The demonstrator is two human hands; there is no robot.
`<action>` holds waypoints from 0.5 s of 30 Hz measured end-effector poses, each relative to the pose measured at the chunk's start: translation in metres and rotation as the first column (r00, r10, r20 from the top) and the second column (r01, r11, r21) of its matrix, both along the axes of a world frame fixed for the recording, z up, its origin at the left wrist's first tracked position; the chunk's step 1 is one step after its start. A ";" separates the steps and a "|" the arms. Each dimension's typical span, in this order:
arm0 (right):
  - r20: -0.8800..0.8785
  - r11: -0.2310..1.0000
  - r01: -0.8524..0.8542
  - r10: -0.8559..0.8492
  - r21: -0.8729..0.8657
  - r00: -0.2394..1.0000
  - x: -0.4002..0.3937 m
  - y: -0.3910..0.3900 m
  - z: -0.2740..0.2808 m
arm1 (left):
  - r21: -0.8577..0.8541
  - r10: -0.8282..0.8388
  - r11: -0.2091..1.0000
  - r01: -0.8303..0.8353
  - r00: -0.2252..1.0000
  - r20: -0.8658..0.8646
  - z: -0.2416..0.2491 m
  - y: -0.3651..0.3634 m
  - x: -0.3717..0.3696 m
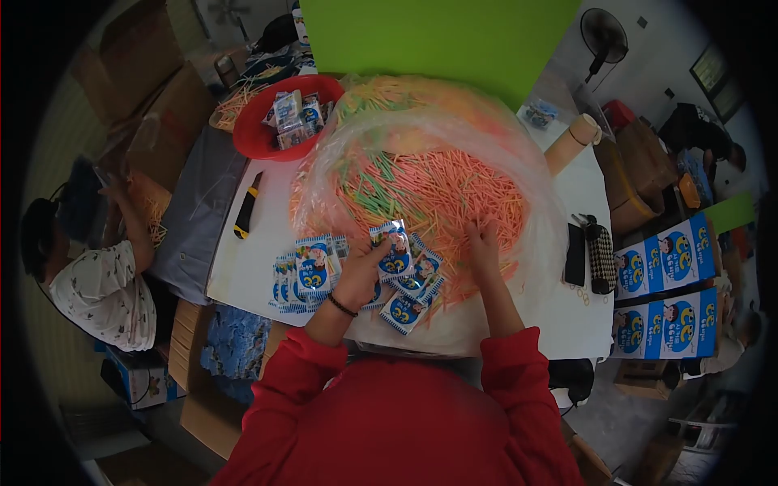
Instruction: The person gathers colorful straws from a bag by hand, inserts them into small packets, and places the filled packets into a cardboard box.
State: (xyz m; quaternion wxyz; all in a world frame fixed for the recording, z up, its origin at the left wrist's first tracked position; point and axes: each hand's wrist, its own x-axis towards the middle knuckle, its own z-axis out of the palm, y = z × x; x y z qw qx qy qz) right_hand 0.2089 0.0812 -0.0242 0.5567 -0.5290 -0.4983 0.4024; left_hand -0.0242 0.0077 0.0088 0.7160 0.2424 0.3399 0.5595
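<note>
My left hand (361, 271), with a dark beaded bracelet at the wrist, grips a small blue-and-white printed packet (394, 249) between thumb and fingers. Under and beside it lie more of these packets, a loose few (404, 311) to the right and a stacked row (314, 266) to the left. My right hand (484, 249) is at the near edge of a heap of thin pink, green and yellow sticks (466, 190). Its fingers are pinched together; whether a stick is between them is too small to tell. A big clear plastic bag (531, 174) surrounds the heap.
A red bowl (245, 134) with packets stands at the back left, near a yellow-black utility knife (246, 212). To the right lie a phone (574, 254) and a checked pouch (600, 257). Printed cartons (666, 293) are stacked beyond. A co-worker (105, 283) sits at left.
</note>
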 end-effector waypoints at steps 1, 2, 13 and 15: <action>0.000 1.000 0.003 -0.003 0.000 1.000 0.001 -0.005 -0.004 | -0.015 0.013 1.000 -0.013 1.000 -0.016 0.001 0.000 0.001; 0.139 0.995 -0.080 0.071 0.063 0.988 0.002 -0.009 -0.007 | -0.016 0.012 1.000 -0.013 1.000 -0.015 0.001 0.001 0.001; -0.771 0.934 -0.310 0.062 -0.180 0.634 0.026 0.005 0.011 | -0.066 -0.147 0.986 0.152 0.986 0.074 0.000 -0.009 0.012; -0.858 0.912 -0.376 0.054 -0.166 0.511 0.026 0.000 0.013 | -0.068 -0.148 0.987 0.144 0.987 -0.066 0.005 -0.014 0.013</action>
